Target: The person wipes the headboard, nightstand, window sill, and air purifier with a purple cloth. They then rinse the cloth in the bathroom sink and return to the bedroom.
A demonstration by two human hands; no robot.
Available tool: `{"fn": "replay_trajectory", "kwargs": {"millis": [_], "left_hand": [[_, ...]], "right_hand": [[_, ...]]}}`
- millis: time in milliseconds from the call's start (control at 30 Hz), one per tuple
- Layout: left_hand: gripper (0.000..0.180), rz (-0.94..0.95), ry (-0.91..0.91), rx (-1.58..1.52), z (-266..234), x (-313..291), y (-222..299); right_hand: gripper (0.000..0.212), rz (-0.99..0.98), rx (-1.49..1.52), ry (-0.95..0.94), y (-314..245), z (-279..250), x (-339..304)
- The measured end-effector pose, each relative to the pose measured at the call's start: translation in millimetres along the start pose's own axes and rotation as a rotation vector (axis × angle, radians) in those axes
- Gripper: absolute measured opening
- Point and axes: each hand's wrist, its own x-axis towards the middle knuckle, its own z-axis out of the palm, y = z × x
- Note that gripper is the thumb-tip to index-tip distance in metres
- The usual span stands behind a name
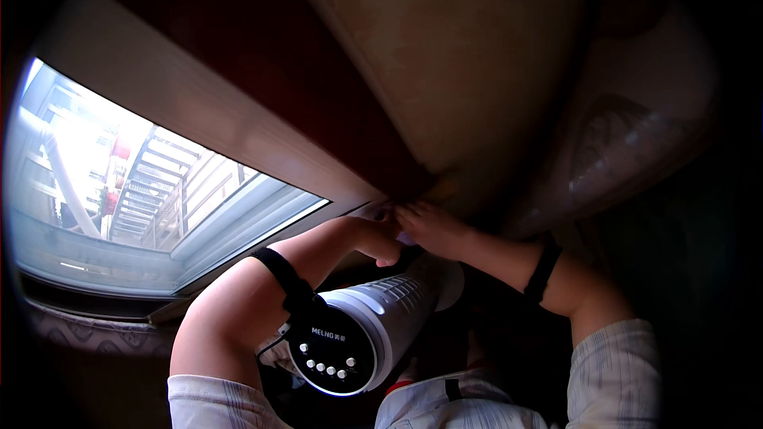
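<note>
My left hand (pixel 378 238) and my right hand (pixel 434 229) meet in the dim corner beyond the window frame. The left hand is closed, its fingers bent inward and mostly hidden. Against it, the right hand's fingers curl and press together. A small pale purplish patch (pixel 407 238) shows between the two hands, too dark to name. Just below them leans a white tower fan (pixel 389 302) with a slotted side. Its round black control panel (pixel 331 353) carries several white buttons and faces me, beside my left forearm.
A bright window (pixel 119 183) is at the left, with a ladder-like metal structure outside. A dark red vertical band (pixel 318 71) runs down beside a beige surface (pixel 453 56). Patterned fabric (pixel 95 332) lies under the window. Pale, shiny plastic-like material (pixel 620 143) bulges at the right.
</note>
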Motion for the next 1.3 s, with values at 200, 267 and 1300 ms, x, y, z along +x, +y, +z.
{"fn": "replay_trajectory", "kwargs": {"millis": [200, 267, 1300], "left_hand": [[0.101, 0.059, 0.125, -0.135, -9.6, 11.6, 32.4], [0.102, 0.105, 0.164, -0.2, -15.1, 18.4, 46.6], [0.077, 0.431, 0.647, -0.417, -40.9, -121.9, 155.0]], "right_hand": [[0.038, 0.05, 0.366, -0.025, 42.0, -16.6, -24.4], [0.037, 0.006, 0.186, -0.02, 57.9, -23.6, -34.2], [0.025, 0.556, 1.239, 0.185, 5.4, -214.1, -115.6]]}}
